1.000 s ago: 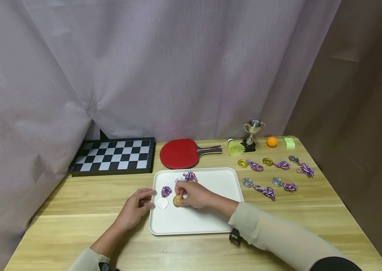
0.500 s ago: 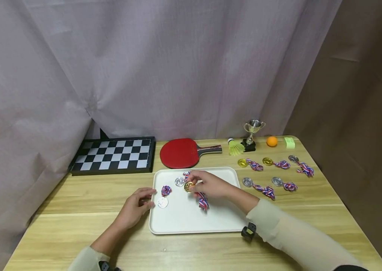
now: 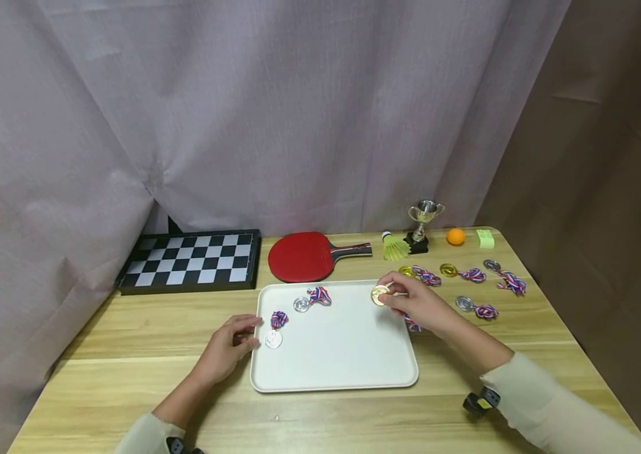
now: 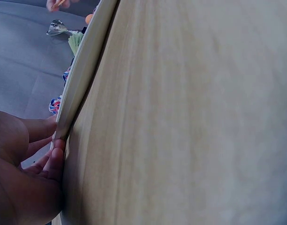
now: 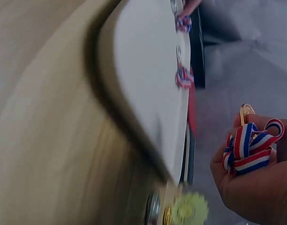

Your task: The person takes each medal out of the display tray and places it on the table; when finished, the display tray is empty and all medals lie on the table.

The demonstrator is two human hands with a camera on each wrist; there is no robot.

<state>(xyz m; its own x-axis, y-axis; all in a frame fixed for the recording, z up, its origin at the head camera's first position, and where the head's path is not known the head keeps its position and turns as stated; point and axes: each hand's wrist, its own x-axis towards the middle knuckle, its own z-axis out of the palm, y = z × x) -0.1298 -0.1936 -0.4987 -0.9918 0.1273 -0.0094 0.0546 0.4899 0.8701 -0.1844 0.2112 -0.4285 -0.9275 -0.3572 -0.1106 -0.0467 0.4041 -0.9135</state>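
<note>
My right hand (image 3: 419, 306) pinches a gold medal (image 3: 380, 295) above the right end of the white tray (image 3: 343, 353). The medal's bunched red, white and blue ribbon (image 5: 251, 147) lies against the palm in the right wrist view. My left hand (image 3: 229, 347) rests at the tray's left edge, fingertips and thumb touching the rim at separate spots; the left wrist view shows the thumb (image 4: 56, 161) against the rim's outer side. Inside the tray, one silver medal (image 3: 273, 338) lies near the left rim and another silver medal (image 3: 301, 304) near the back.
Right of the tray lie a gold medal (image 3: 448, 270) and silver medals (image 3: 465, 303), others partly hidden by my right hand. Behind stand a chessboard (image 3: 190, 261), red table tennis bat (image 3: 300, 257), shuttlecock (image 3: 395, 247), trophy cup (image 3: 424, 217), orange ball (image 3: 455, 236) and green block (image 3: 485, 238).
My right hand has lifted the gold medal from the tray's left part and carried it right and back, over the tray's right end. My left hand has stayed at the rim.
</note>
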